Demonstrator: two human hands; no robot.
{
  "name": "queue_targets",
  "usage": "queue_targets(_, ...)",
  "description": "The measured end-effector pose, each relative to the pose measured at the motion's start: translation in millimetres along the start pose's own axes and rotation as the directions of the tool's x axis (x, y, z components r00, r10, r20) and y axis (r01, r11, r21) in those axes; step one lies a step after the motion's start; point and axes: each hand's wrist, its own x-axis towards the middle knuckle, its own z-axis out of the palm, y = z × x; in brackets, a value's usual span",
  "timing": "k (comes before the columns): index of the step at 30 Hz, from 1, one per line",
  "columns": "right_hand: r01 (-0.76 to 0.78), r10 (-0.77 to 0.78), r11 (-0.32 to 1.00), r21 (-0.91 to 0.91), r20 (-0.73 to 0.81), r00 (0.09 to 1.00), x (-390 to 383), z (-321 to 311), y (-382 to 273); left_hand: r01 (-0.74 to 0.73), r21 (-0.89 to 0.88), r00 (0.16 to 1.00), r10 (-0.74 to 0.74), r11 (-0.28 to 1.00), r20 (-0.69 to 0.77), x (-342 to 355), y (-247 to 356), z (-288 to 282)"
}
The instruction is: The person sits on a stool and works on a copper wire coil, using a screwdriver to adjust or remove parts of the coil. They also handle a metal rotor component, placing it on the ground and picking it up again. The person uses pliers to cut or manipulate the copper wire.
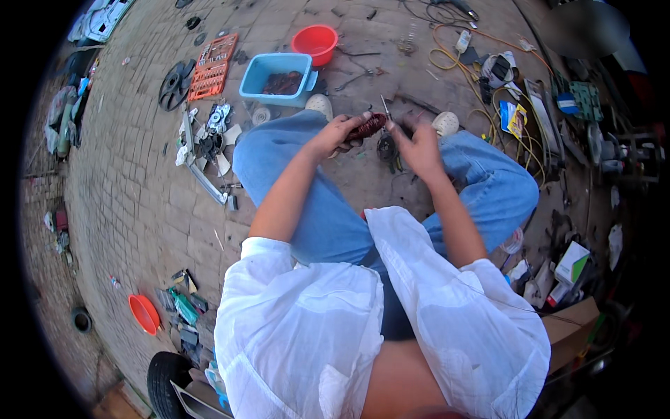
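Observation:
My left hand [336, 135] is closed around a dark red, ribbed ring [369, 126] that looks like a motor's coil winding, held above the ground between my knees. Close to its right side, my right hand [421, 148] grips a thin metal rod [384, 105] pointing up and away from me; what kind of tool it is cannot be made out. The rod's lower end is hidden by the fingers. Below the hands lies a dark round part [386, 148]. Beyond my left knee stands a light blue tub [272, 64] with reddish-brown pieces in it.
Behind the tub is a red basin [315, 43]. An orange tool case [212, 67] lies open at far left, near dismantled metal and fan parts [211, 143]. Yellow cable [447, 56] and assorted tools clutter the right side. An orange-red bowl [144, 314] sits at lower left.

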Motion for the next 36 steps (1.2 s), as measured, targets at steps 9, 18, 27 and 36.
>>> queue_targets(9,-0.232,0.059,0.785,0.574,0.304,0.951,-38.5,8.9,45.6,0.111,-0.469,0.937,0.066,0.876,0.344,-9.2,-0.6,24.1)
queue_targets(18,-0.229,0.103,0.960,0.162,0.555,0.825,24.1,1.3,95.9,0.108,0.338,0.892,-0.241,0.935,0.383,-7.4,0.8,19.9)
queue_targets(27,-0.078,0.062,0.989,0.126,0.127,0.990,-9.6,1.6,22.9,0.055,0.184,0.998,-0.053,0.981,-0.017,-3.0,2.2,19.2)
queue_targets(36,-0.080,0.165,0.721,0.688,-0.058,0.985,-54.8,32.4,42.2,0.015,-0.248,0.991,0.019,0.969,0.135,-8.8,1.7,39.2)
